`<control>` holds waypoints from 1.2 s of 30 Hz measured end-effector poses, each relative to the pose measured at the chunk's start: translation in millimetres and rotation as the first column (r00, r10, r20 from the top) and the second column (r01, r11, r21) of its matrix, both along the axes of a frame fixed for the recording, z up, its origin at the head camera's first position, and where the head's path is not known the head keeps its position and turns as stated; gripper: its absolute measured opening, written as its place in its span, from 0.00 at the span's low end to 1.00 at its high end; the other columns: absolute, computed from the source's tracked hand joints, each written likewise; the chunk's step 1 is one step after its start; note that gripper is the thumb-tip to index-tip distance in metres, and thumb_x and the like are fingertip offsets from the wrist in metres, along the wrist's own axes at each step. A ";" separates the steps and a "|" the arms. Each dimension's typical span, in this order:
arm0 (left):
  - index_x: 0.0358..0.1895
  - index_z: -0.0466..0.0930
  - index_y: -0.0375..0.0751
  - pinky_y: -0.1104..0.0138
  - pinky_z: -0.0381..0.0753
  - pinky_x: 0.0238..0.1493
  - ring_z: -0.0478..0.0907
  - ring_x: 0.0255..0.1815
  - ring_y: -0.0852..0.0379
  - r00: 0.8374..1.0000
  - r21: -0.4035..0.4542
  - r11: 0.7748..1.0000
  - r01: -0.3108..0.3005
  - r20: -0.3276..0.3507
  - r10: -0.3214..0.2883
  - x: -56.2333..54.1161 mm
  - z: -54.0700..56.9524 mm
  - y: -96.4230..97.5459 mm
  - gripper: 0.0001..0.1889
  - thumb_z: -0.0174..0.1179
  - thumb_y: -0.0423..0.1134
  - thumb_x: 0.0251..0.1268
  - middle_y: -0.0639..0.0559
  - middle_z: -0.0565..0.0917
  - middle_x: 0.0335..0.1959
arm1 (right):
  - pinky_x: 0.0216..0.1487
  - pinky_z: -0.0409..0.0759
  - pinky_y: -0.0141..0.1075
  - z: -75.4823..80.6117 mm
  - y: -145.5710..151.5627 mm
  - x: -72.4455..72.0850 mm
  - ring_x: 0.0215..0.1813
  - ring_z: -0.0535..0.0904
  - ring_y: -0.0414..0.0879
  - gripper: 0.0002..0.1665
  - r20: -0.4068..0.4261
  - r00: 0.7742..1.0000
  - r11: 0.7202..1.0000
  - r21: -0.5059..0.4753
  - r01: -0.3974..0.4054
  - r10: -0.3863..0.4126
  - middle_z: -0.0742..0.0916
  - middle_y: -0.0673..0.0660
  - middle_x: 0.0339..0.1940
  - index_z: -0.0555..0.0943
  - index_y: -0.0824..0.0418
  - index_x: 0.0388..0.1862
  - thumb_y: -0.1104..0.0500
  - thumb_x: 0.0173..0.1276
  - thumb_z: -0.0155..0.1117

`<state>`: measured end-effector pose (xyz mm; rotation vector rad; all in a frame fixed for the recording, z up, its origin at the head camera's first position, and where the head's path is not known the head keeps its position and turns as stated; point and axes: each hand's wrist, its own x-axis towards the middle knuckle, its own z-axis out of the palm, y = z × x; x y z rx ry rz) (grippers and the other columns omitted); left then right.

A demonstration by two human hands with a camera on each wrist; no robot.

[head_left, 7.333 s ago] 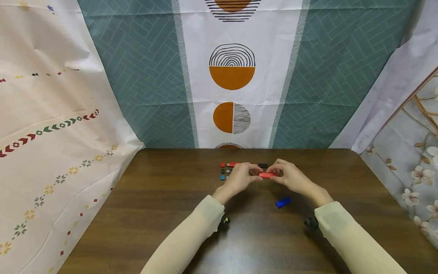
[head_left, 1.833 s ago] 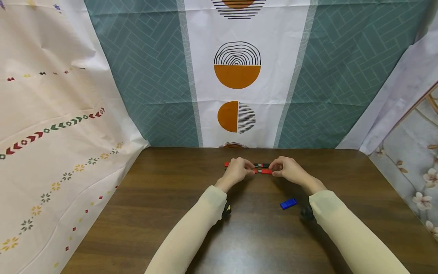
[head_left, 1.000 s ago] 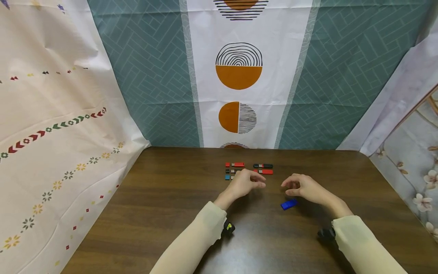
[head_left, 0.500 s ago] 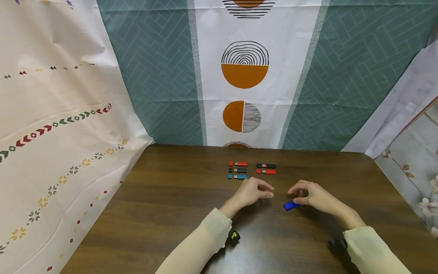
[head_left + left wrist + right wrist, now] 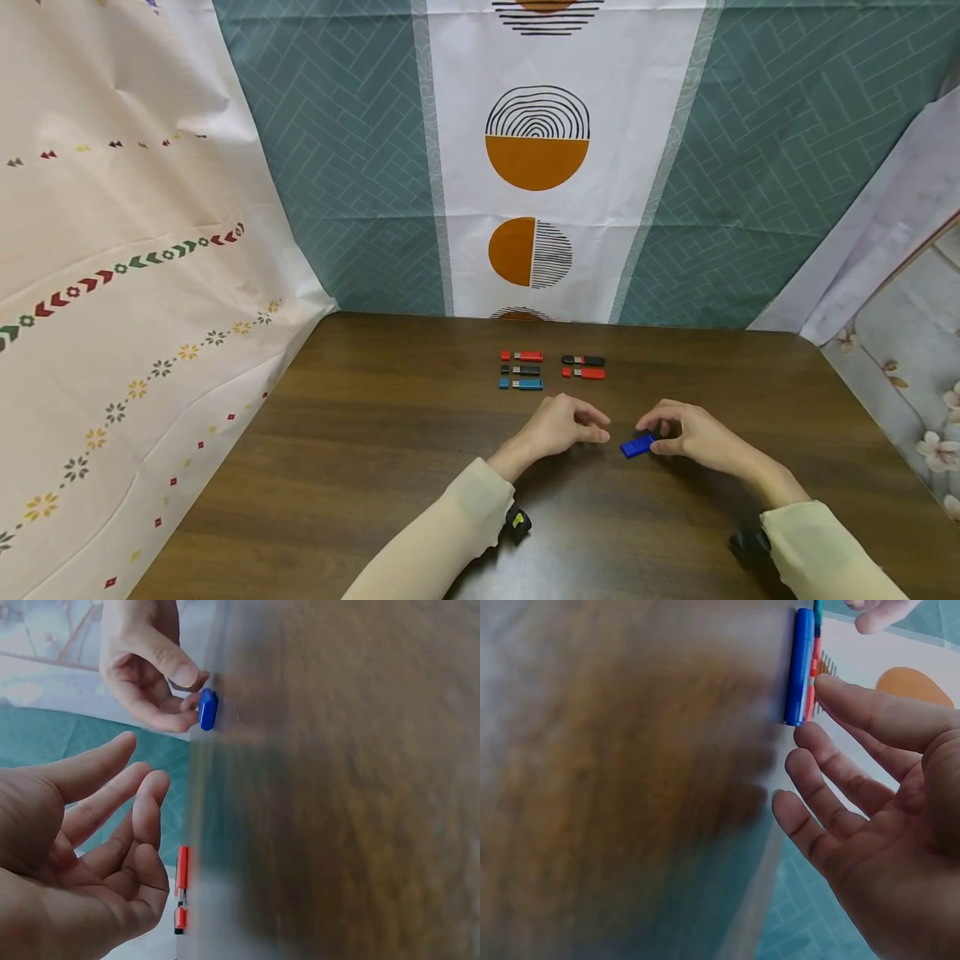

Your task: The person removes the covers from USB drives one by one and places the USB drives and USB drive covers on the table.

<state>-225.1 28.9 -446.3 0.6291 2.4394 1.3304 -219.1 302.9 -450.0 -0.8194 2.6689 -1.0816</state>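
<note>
A dark blue USB stick [image 5: 636,447] lies tilted on the table; no separate cap shows beside it. Its right end is between the thumb and fingers of my right hand [image 5: 697,433], which are spread around it without a plain pinch. In the right wrist view the blue USB stick [image 5: 800,667] stands just past the thumb [image 5: 847,701]. Left of it, my left hand [image 5: 558,427] hovers low over the table with loosely bent fingers, holding nothing. The left wrist view shows this left hand [image 5: 90,862] with a gap between thumb and fingers.
Behind the hands, uncapped USB sticks lie in two columns, caps at their left: red [image 5: 528,356], black [image 5: 527,370] and light blue [image 5: 528,384]; then black-and-red [image 5: 583,361] and red [image 5: 590,374]. A patterned cloth [image 5: 360,167] hangs at the table's back edge.
Earlier both hands held a red USB stick; it now lies uncapped in the right column, its cap beside it. Both hands have come nearer, the right to the dark blue stick.
</note>
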 end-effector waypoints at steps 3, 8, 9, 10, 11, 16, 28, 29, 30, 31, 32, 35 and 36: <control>0.52 0.91 0.43 0.72 0.76 0.33 0.79 0.30 0.68 1.000 -0.025 0.999 0.022 0.012 -0.022 0.9 2.2 1.3 0.13 0.73 0.41 0.66 0.62 0.89 0.33 | 0.38 0.72 0.33 -2.5 0.9 -0.4 0.39 0.75 0.45 0.16 -0.002 1.000 1.000 0.002 -0.011 0.011 0.83 0.49 0.39 0.87 0.58 0.49 0.62 0.63 0.78; 0.52 0.91 0.44 0.73 0.76 0.34 0.78 0.30 0.69 0.999 -0.064 0.997 0.050 0.019 -0.048 1.5 2.9 4.3 0.14 0.74 0.41 0.66 0.63 0.87 0.30 | 0.38 0.73 0.33 -4.2 -0.9 0.7 0.39 0.75 0.43 0.15 -0.024 0.999 0.999 0.020 -0.027 0.028 0.82 0.48 0.38 0.88 0.59 0.48 0.63 0.62 0.78; 0.52 0.91 0.44 0.73 0.76 0.34 0.79 0.30 0.69 0.999 -0.065 0.997 0.051 0.020 -0.050 1.7 3.0 4.8 0.14 0.74 0.41 0.66 0.63 0.87 0.30 | 0.38 0.73 0.33 -4.3 -1.7 0.9 0.39 0.75 0.43 0.15 -0.029 0.999 0.999 0.025 -0.032 0.033 0.82 0.48 0.38 0.87 0.59 0.48 0.63 0.62 0.78; 0.52 0.91 0.45 0.73 0.76 0.34 0.79 0.30 0.69 0.998 -0.067 0.996 0.053 0.018 -0.052 1.9 2.8 5.3 0.13 0.74 0.41 0.66 0.63 0.88 0.30 | 0.38 0.74 0.33 -4.4 -2.6 1.0 0.38 0.75 0.43 0.15 -0.034 0.999 0.999 0.031 -0.034 0.035 0.82 0.48 0.37 0.87 0.59 0.47 0.64 0.62 0.79; 0.52 0.91 0.45 0.73 0.76 0.35 0.79 0.30 0.69 0.998 -0.069 0.996 0.054 0.018 -0.053 2.0 2.8 5.6 0.13 0.74 0.41 0.66 0.63 0.88 0.30 | 0.38 0.74 0.33 -4.5 -3.5 1.0 0.38 0.75 0.43 0.15 -0.036 0.999 0.999 0.038 -0.037 0.039 0.82 0.48 0.37 0.87 0.60 0.47 0.63 0.62 0.79; 0.52 0.91 0.45 0.72 0.76 0.35 0.79 0.30 0.68 0.998 -0.070 0.996 0.054 0.016 -0.053 2.1 3.1 5.9 0.13 0.74 0.42 0.66 0.63 0.88 0.30 | 0.38 0.74 0.33 -4.4 -7.0 1.0 0.38 0.75 0.42 0.14 -0.029 0.999 0.997 0.076 -0.034 0.036 0.80 0.47 0.37 0.87 0.60 0.46 0.63 0.62 0.79; 0.51 0.91 0.44 0.73 0.73 0.32 0.76 0.28 0.68 0.998 -0.068 0.996 0.062 0.002 -0.062 2.2 3.5 4.3 0.13 0.73 0.42 0.66 0.63 0.88 0.30 | 0.35 0.73 0.32 -3.8 -10.2 3.1 0.36 0.73 0.39 0.10 -0.044 0.998 0.995 0.094 -0.034 0.038 0.80 0.47 0.33 0.88 0.59 0.42 0.62 0.63 0.79; 0.51 0.91 0.44 0.73 0.74 0.33 0.76 0.28 0.68 0.998 -0.069 0.996 0.061 0.001 -0.061 1.9 3.8 3.8 0.13 0.73 0.42 0.66 0.63 0.89 0.30 | 0.35 0.73 0.32 -4.0 -10.3 2.7 0.35 0.73 0.38 0.09 -0.047 0.998 0.995 0.091 -0.034 0.039 0.80 0.47 0.34 0.88 0.59 0.42 0.62 0.63 0.78; 0.51 0.91 0.44 0.73 0.74 0.33 0.76 0.29 0.68 0.998 -0.069 0.996 0.061 -0.001 -0.061 1.5 4.2 3.4 0.13 0.73 0.42 0.66 0.62 0.89 0.31 | 0.35 0.73 0.32 -3.8 -10.7 2.7 0.35 0.73 0.38 0.09 -0.049 0.998 0.996 0.087 -0.031 0.036 0.80 0.47 0.33 0.88 0.59 0.42 0.62 0.64 0.78; 0.51 0.91 0.45 0.72 0.75 0.34 0.77 0.29 0.69 0.998 -0.069 0.996 0.062 -0.004 -0.063 0.9 4.3 2.8 0.13 0.73 0.42 0.66 0.62 0.89 0.32 | 0.35 0.73 0.32 -3.5 -10.8 2.5 0.35 0.73 0.38 0.09 -0.055 0.998 0.996 0.084 -0.033 0.038 0.80 0.47 0.33 0.88 0.59 0.42 0.62 0.64 0.78; 0.52 0.91 0.45 0.72 0.75 0.35 0.77 0.30 0.68 0.998 -0.069 0.996 0.063 -0.008 -0.064 0.1 4.6 2.1 0.13 0.73 0.43 0.66 0.61 0.90 0.33 | 0.35 0.73 0.32 -3.2 -11.1 2.3 0.35 0.73 0.38 0.09 -0.059 0.998 0.996 0.080 -0.030 0.035 0.80 0.48 0.33 0.88 0.59 0.42 0.62 0.64 0.78; 0.53 0.91 0.45 0.72 0.77 0.37 0.79 0.32 0.69 0.998 -0.065 0.996 0.061 -0.015 -0.062 -2.5 5.5 -1.4 0.14 0.72 0.43 0.67 0.61 0.90 0.37 | 0.35 0.74 0.32 -1.3 -12.1 1.4 0.35 0.73 0.38 0.09 -0.074 0.997 0.997 0.070 -0.029 0.034 0.80 0.48 0.33 0.88 0.59 0.42 0.63 0.64 0.78; 0.53 0.91 0.45 0.72 0.78 0.38 0.80 0.33 0.69 0.998 -0.059 0.997 0.058 -0.017 -0.059 -3.4 6.0 -3.0 0.14 0.72 0.43 0.68 0.61 0.90 0.38 | 0.35 0.74 0.32 -0.2 -13.0 1.2 0.35 0.74 0.38 0.09 -0.078 0.996 0.997 0.065 -0.029 0.034 0.80 0.48 0.33 0.88 0.59 0.42 0.63 0.64 0.78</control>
